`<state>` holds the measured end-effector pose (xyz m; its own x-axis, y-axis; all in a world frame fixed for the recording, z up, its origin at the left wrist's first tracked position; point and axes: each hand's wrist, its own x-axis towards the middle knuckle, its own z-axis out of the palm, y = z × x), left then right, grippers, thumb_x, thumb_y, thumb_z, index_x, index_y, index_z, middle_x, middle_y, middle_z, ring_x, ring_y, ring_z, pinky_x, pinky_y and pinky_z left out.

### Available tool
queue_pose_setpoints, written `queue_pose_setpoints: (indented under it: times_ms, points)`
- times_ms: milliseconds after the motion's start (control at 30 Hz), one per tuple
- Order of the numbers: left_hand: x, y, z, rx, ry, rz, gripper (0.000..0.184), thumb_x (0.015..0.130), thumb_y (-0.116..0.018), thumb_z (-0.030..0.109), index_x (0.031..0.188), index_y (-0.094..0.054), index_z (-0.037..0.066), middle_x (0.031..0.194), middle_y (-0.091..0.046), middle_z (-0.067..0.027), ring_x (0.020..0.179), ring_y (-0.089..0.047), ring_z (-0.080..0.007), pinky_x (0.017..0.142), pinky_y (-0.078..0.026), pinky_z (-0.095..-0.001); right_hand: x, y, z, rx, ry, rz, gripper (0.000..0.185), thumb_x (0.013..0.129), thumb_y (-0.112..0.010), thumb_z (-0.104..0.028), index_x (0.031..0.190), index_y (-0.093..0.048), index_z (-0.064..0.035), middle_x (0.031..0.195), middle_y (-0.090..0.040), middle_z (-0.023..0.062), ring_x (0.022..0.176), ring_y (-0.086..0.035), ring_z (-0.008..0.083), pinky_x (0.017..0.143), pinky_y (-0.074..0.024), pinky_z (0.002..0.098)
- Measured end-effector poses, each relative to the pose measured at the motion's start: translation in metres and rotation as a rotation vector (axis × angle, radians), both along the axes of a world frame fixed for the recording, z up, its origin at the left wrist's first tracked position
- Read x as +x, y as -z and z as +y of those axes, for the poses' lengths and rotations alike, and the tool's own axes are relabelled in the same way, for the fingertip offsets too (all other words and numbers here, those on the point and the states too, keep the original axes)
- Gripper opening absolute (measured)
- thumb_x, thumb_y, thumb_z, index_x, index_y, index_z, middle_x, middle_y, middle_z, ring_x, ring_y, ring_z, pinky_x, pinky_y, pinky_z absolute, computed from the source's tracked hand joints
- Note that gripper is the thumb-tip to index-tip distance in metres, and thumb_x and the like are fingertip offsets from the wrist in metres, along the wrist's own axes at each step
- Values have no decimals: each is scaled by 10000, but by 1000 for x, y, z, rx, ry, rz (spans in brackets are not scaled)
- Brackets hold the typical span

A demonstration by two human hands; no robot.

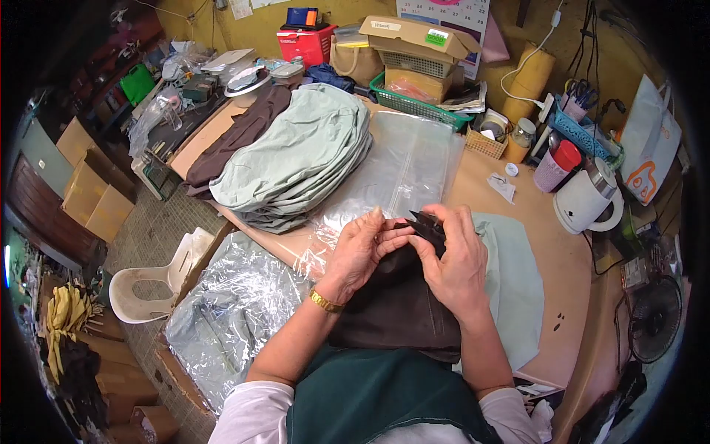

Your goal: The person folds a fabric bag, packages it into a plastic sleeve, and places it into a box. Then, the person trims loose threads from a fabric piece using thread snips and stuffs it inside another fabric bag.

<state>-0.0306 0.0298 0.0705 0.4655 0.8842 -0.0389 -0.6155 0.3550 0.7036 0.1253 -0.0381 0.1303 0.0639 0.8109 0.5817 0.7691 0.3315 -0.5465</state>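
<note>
Dark brown cloth (399,307), seemingly a garment, lies over the table edge in front of my body. My left hand (362,240) pinches a dark edge of it between thumb and fingers. Close beside it, my right hand (452,255) is curled around a small black pointed tool (423,220) that looks like thread snips. The tool's tips point toward the left fingertips, and its lower part is hidden by my right fingers and dark cloth. A pale green fabric piece (510,285) lies flat under and right of my right forearm.
Behind my hands lie clear plastic bags (403,159) and a pile of pale green garments (296,148). A plastic-wrapped bundle (229,311) sits at left, near a white chair (159,277). A kettle (588,196), fan (654,318) and green basket (421,107) line the table's far and right sides.
</note>
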Motion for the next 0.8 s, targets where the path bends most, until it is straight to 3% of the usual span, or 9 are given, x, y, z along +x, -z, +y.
queue_pose_setpoints:
  times_ms: [133,300,367,433,467,500,600,667,800]
  points:
    - [1,-11,-11,12,79,-162,277,962,-573,179,1130,-523,-35,1073,-633,-180,967,-671,-230,851,-567,-306,4,10,13,8,-64,108,266,762,-717,-62,1010,-623,-43,896,-554,108,768,-613,308,638,-482,399]
    - [6,-8,-16,479,-18,431,400,889,-649,20,1251,-489,-43,1074,-640,-105,960,-634,-132,857,-532,-267,4,24,25,33,-131,169,126,758,-690,1,850,-605,-10,763,-531,79,666,-577,243,594,-446,331]
    - [7,-5,-16,370,-43,404,365,873,-662,-15,1213,-536,-59,1042,-662,-98,908,-637,-109,820,-536,-245,3,24,25,47,-169,253,91,778,-677,10,812,-596,-13,717,-518,54,632,-557,201,576,-427,301]
    - [7,1,-16,342,-47,540,215,879,-660,-3,1084,-628,-59,944,-684,-90,842,-662,-104,761,-554,-221,12,18,22,-43,-304,979,79,851,-646,-10,808,-591,-47,696,-519,-12,617,-503,104,564,-389,245]
    - [7,11,-15,295,-66,389,159,902,-651,41,1032,-650,-52,940,-687,-98,811,-677,-124,734,-565,-224,21,15,21,8,-407,1146,84,905,-628,-54,834,-590,-75,718,-530,-49,647,-486,48,577,-386,214]
    - [7,17,-15,293,-57,387,159,902,-651,41,1032,-650,-52,940,-687,-98,811,-677,-124,734,-565,-224,36,15,21,10,-541,1150,93,906,-662,-108,887,-586,-60,766,-564,-30,653,-500,57,599,-403,208]
    - [6,10,-19,146,-112,234,192,965,-585,154,1029,-604,-27,960,-672,-106,831,-691,-168,778,-583,-263,24,12,20,-105,-288,781,135,862,-713,-117,864,-614,-25,763,-562,-4,662,-514,85,617,-419,230]
    - [4,14,-17,140,-93,182,190,973,-572,167,1013,-591,-17,976,-668,-112,844,-691,-171,782,-585,-266,21,41,29,-94,-330,273,133,808,-739,-73,831,-639,12,766,-566,33,688,-532,111,645,-433,252]
    - [2,13,-16,67,-30,46,218,993,-530,221,964,-561,8,1028,-662,-150,896,-693,-204,811,-592,-292,18,47,26,-246,-240,487,143,778,-753,-61,803,-645,29,746,-559,47,710,-544,123,678,-441,247]
